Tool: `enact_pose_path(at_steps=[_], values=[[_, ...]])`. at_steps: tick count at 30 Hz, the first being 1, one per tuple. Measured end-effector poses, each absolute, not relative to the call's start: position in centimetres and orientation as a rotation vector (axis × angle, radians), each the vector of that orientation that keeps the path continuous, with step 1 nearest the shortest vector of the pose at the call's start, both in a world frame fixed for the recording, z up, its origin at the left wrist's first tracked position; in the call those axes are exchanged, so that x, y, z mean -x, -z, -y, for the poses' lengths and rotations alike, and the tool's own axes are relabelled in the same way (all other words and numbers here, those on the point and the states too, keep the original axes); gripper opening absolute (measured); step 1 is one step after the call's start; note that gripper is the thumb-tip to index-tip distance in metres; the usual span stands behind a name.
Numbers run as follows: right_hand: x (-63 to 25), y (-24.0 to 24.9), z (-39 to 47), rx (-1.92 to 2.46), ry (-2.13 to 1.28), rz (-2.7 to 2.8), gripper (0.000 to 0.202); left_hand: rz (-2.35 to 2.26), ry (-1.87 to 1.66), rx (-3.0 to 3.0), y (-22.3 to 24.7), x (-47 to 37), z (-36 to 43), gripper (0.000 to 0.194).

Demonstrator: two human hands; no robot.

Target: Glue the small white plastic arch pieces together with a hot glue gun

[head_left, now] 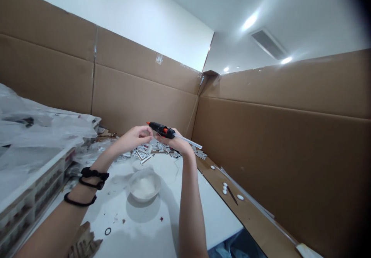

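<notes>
A black hot glue gun [159, 128] with an orange tip is gripped in my right hand [178, 142], raised above the far part of the table. From its back end a clear glue stick [189, 140] slants down to the right, while its nozzle points left. Just left of it, my left hand [136, 137] is closed, thumb and fingers curled together below the nozzle. Whatever those fingers hold, if anything, is too small to make out. Beneath and between my arms, a white bowl [144, 186] with white contents stands on the white table [130, 235].
Small silvery frame-like pieces [144, 153] lie heaped at the table's far end. White plastic bags [37, 134] cover a drawer rack [43, 196] on the left. Cardboard walls [278, 153] surround the table. White oval pieces [240, 197] and a black ring [108, 231] lie about.
</notes>
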State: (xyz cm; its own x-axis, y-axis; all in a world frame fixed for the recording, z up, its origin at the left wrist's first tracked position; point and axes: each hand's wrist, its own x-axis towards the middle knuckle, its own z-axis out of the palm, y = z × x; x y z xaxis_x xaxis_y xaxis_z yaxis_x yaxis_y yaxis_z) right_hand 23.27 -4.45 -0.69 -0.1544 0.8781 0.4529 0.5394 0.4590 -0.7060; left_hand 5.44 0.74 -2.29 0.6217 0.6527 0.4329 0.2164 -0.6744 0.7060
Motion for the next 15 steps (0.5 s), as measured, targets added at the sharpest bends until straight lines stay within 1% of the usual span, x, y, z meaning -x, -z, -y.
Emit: enact_pose_path(at_steps=[5, 8, 10, 13, 15], values=[[-23.3, 0.7, 4.5, 1.151, -0.487, 1.852, 0.022, -0.661, -0.995, -2.178, 2.2, -5.7, -0.6, 0.019], [-23.3, 1.0, 3.7, 1.179, -0.429, 1.817, 0.023, -0.669, -1.068, -2.127, 2.5, -5.9, -1.1, 0.027], [-23.2, 1.1, 3.1, 1.196, -0.357, 1.674, 0.025, -0.769, -1.135, -2.063, 2.9, -6.1, -1.7, 0.034], [-22.8, 1.2, 2.6, 1.147, -0.313, 1.469, 0.033, -0.974, -1.310, -1.895, 3.7, -6.3, -2.9, 0.042], [-22.3, 1.2, 2.6, 1.109, -0.307, 1.459, 0.036, -1.061, -1.495, -1.800, 4.2, -6.5, -3.4, 0.042]])
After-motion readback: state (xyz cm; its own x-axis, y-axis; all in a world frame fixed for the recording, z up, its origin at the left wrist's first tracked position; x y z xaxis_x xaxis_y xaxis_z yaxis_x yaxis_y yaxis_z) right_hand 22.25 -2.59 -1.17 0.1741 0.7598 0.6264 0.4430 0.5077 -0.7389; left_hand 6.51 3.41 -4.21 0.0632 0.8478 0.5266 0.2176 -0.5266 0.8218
